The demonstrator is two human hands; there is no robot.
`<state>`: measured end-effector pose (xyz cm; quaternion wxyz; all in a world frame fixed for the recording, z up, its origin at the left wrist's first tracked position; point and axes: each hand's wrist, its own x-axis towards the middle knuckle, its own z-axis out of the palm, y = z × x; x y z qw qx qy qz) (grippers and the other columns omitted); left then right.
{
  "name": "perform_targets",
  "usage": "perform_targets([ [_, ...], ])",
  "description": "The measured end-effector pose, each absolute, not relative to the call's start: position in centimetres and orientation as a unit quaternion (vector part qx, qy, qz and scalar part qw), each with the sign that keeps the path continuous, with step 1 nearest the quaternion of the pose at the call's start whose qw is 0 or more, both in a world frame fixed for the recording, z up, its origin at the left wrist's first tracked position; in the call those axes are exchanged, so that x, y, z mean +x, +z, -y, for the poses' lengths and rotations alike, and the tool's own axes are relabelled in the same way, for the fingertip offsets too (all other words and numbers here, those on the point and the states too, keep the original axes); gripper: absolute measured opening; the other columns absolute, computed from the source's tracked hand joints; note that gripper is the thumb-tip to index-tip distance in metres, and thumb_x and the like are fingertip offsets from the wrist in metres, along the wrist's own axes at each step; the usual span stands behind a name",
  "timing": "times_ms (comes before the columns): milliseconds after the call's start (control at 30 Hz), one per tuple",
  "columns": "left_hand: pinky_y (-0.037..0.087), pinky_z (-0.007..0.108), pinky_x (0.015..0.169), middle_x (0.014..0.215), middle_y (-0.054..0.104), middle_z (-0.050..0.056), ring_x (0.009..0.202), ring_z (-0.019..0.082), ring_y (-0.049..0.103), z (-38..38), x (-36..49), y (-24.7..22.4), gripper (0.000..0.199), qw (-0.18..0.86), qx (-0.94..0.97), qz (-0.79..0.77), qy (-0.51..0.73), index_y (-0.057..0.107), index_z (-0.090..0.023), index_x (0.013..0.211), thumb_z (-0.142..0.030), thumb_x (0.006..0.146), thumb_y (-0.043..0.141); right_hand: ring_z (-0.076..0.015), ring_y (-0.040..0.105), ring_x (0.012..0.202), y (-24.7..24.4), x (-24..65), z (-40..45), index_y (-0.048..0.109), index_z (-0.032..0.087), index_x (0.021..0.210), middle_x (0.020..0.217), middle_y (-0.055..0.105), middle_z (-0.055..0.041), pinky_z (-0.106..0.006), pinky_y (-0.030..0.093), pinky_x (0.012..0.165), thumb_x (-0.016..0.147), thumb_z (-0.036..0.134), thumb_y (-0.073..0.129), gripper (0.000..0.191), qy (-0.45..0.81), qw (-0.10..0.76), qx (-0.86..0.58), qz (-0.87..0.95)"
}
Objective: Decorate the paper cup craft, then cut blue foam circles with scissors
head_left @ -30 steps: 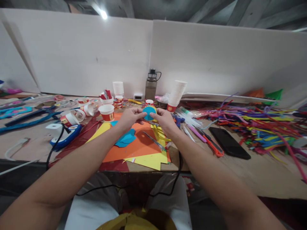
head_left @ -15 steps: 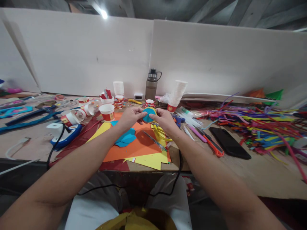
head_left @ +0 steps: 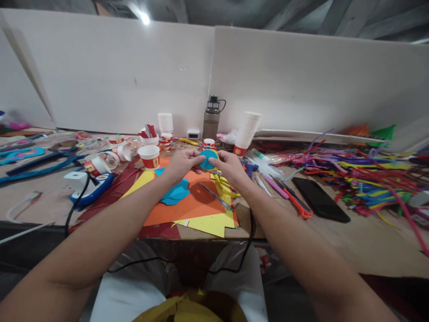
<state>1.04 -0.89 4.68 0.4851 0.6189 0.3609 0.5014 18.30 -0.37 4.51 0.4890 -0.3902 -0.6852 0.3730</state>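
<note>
A round blue paper piece [head_left: 208,160] with a yellow edge behind it is held up over the table. My left hand [head_left: 186,163] pinches its left side between thumb and fingers, and my right hand [head_left: 228,166] pinches its right side. Below lie an orange paper sheet [head_left: 197,210], several blue paper cutouts [head_left: 176,193] and yellow paper [head_left: 206,225]. A pen [head_left: 214,196] rests on the orange sheet, close to yellow-handled scissors [head_left: 225,184] under my right hand.
Paper cups [head_left: 149,156] stand and lie to the left, near a blue-and-white power strip [head_left: 92,190]. Behind are a water bottle [head_left: 211,118] and a tall cup stack [head_left: 248,129]. A box cutter [head_left: 300,206], a phone [head_left: 321,200] and many pipe cleaners [head_left: 372,174] fill the right.
Both hands keep their pinch on the blue paper piece. It looks slightly tilted compared with before; the things on the table have not moved.
</note>
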Motion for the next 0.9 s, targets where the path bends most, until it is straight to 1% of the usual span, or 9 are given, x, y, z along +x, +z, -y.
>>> perform_targets([
  [267,0.053,0.027,0.057,0.072,0.069,0.006,0.061,0.015,0.066,0.8,0.7,4.7,0.033,0.487,0.633,-0.352,0.488,0.064,-0.014,0.076,-0.044,0.070,0.074,-0.0133,0.053,0.069,4.5,18.6,0.2,0.064,0.013,0.083,0.078,0.063,-0.0012,-0.025,0.043,0.064,0.071,0.039,0.065,0.028,0.338,0.480,-0.404,0.702],
  [367,0.052,0.027,0.059,0.076,0.069,0.007,0.065,0.015,0.066,0.7,0.4,4.7,0.031,0.503,0.642,-0.347,0.462,0.067,-0.014,0.078,-0.044,0.071,0.073,-0.0137,0.054,0.071,4.5,18.7,0.1,0.065,0.014,0.083,0.079,0.064,-0.0012,-0.025,0.044,0.065,0.071,0.039,0.065,0.028,0.335,0.461,-0.407,0.714],
  [467,0.050,0.025,0.058,0.081,0.069,0.007,0.068,0.014,0.064,0.5,0.1,4.7,0.028,0.503,0.652,-0.346,0.450,0.070,-0.014,0.081,-0.040,0.070,0.074,-0.0133,0.055,0.069,4.7,18.8,0.2,0.065,0.014,0.081,0.077,0.064,-0.0004,-0.024,0.044,0.064,0.071,0.038,0.064,0.026,0.346,0.430,-0.409,0.727],
  [533,0.048,0.024,0.056,0.076,0.068,0.007,0.064,0.013,0.061,0.4,0.1,4.8,0.025,0.491,0.658,-0.354,0.448,0.070,-0.014,0.079,-0.036,0.068,0.076,-0.0127,0.054,0.067,5.0,18.9,0.4,0.065,0.014,0.080,0.075,0.063,-0.0002,-0.023,0.043,0.062,0.071,0.037,0.065,0.025,0.350,0.409,-0.412,0.735],
  [600,0.046,0.024,0.055,0.069,0.066,0.005,0.058,0.012,0.058,0.3,0.1,4.8,0.021,0.480,0.663,-0.369,0.441,0.069,-0.014,0.073,-0.033,0.066,0.077,-0.0122,0.054,0.065,5.2,19.0,0.6,0.066,0.014,0.080,0.073,0.063,-0.0003,-0.023,0.042,0.059,0.071,0.036,0.066,0.024,0.348,0.391,-0.413,0.746],
  [733,0.043,0.025,0.054,0.062,0.062,0.003,0.054,0.011,0.057,0.0,-0.1,4.6,0.022,0.488,0.661,-0.386,0.419,0.064,-0.015,0.064,-0.030,0.063,0.080,-0.0112,0.052,0.061,5.4,19.1,0.9,0.065,0.014,0.075,0.069,0.061,-0.0001,-0.023,0.041,0.057,0.072,0.036,0.067,0.022,0.336,0.362,-0.418,0.762],
  [800,0.043,0.024,0.054,0.063,0.063,0.003,0.055,0.011,0.057,-0.2,-0.3,4.5,0.022,0.510,0.645,-0.380,0.423,0.065,-0.014,0.065,-0.029,0.062,0.080,-0.0112,0.053,0.062,5.4,19.0,0.8,0.065,0.015,0.076,0.070,0.062,-0.0006,-0.023,0.041,0.058,0.072,0.039,0.068,0.025,0.341,0.367,-0.417,0.759],
  [867,0.043,0.023,0.053,0.064,0.063,0.003,0.054,0.009,0.056,-0.4,-0.3,4.4,0.021,0.543,0.607,-0.370,0.446,0.065,-0.013,0.066,-0.026,0.062,0.081,-0.0113,0.054,0.062,5.6,19.1,0.6,0.064,0.016,0.081,0.073,0.063,-0.0015,-0.024,0.042,0.058,0.076,0.048,0.065,0.032,0.353,0.393,-0.409,0.744],
  [900,0.042,0.022,0.051,0.064,0.063,0.003,0.053,0.008,0.055,-0.5,-0.4,4.4,0.020,0.560,0.580,-0.365,0.465,0.065,-0.013,0.066,-0.025,0.062,0.080,-0.0113,0.054,0.061,5.7,19.3,0.5,0.064,0.016,0.083,0.074,0.064,-0.0021,-0.024,0.043,0.058,0.079,0.053,0.060,0.038,0.357,0.411,-0.407,0.733],
])
